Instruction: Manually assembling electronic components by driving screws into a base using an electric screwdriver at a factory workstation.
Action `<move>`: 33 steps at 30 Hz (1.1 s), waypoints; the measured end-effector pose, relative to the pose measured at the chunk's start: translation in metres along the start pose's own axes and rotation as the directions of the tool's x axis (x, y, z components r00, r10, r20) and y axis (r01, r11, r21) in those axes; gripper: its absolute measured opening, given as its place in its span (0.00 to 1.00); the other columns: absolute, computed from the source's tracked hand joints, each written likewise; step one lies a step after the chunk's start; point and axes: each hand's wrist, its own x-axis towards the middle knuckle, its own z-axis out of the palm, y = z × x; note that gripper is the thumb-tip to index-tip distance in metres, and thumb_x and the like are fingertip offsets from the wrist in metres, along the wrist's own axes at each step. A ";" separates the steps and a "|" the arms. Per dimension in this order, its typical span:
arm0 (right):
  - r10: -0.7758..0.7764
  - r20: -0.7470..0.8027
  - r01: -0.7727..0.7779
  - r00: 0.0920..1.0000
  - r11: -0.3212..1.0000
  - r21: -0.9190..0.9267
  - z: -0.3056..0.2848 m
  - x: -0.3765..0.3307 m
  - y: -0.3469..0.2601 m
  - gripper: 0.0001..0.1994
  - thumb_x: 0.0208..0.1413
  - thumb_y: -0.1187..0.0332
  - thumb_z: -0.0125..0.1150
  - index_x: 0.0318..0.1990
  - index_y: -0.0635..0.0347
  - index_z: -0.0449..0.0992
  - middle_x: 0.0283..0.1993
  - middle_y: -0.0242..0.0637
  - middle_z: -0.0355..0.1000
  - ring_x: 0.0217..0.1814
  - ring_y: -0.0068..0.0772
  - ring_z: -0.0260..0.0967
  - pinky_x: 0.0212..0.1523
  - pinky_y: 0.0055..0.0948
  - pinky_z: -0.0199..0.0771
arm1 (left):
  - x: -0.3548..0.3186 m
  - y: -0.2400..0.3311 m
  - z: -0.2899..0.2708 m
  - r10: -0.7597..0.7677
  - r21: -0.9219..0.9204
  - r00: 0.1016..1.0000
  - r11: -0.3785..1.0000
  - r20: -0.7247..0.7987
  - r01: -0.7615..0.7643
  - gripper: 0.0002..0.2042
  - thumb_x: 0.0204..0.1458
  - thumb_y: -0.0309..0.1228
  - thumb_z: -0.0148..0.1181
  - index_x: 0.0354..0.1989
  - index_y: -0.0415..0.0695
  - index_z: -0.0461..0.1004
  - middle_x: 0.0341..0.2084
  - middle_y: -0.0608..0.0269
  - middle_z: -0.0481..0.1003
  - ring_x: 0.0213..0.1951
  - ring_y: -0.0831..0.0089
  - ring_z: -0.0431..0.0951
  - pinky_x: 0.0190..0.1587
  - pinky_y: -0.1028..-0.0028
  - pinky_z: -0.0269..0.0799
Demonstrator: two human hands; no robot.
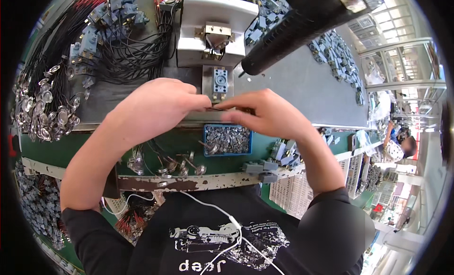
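Observation:
Just in front of a metal fixture, my two hands meet over the bench's near edge. My left hand (pixel 165 97) is closed, thumb and forefinger pinching a thin black wire (pixel 217 109). From the other side, my right hand (pixel 267 115) brings its thumb and forefinger together around the same wire. A grey switch-like block (pixel 220 81) with a round centre and brass-coloured terminals lies in the fixture (pixel 206 81), right beyond my fingertips. Below my hands stands a blue tray (pixel 205 141) of small metal parts. What my left palm may hold is hidden.
A white press-like machine (pixel 191 33) stands behind the fixture. A black cylindrical tool (pixel 288 36) slants in from upper right. Bundled black wires (pixel 142 57) and round metal discs (pixel 54 102) lie left, grey blocks (pixel 336 55) right. Another person (pixel 399 149) is far right.

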 end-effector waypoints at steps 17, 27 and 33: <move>0.073 -0.241 0.098 0.968 0.771 0.629 0.020 -0.003 -0.005 0.13 0.74 0.67 0.52 0.55 0.66 0.76 0.42 0.34 0.77 0.40 0.20 0.73 0.40 0.22 0.71 | -0.001 -0.002 -0.009 0.080 -0.031 0.931 0.995 -0.357 -0.097 0.09 0.47 0.19 0.67 0.37 0.42 0.80 0.30 0.62 0.79 0.33 0.61 0.78 0.36 0.66 0.74; 0.029 -0.278 0.166 0.960 0.741 0.650 0.033 -0.019 0.004 0.21 0.63 0.78 0.65 0.63 0.69 0.71 0.51 0.41 0.79 0.54 0.30 0.79 0.57 0.32 0.80 | 0.003 0.016 0.006 -0.081 -0.328 0.910 0.943 -0.406 -0.063 0.09 0.48 0.19 0.69 0.38 0.43 0.80 0.28 0.63 0.74 0.34 0.64 0.78 0.37 0.68 0.75; 0.037 -0.315 0.250 0.948 0.523 0.815 0.044 -0.011 0.014 0.18 0.66 0.76 0.62 0.62 0.70 0.72 0.50 0.41 0.79 0.54 0.32 0.79 0.55 0.31 0.80 | 0.010 0.012 0.012 -0.084 -0.380 0.897 0.920 -0.433 -0.097 0.14 0.46 0.12 0.69 0.39 0.44 0.84 0.31 0.65 0.75 0.34 0.70 0.77 0.34 0.73 0.73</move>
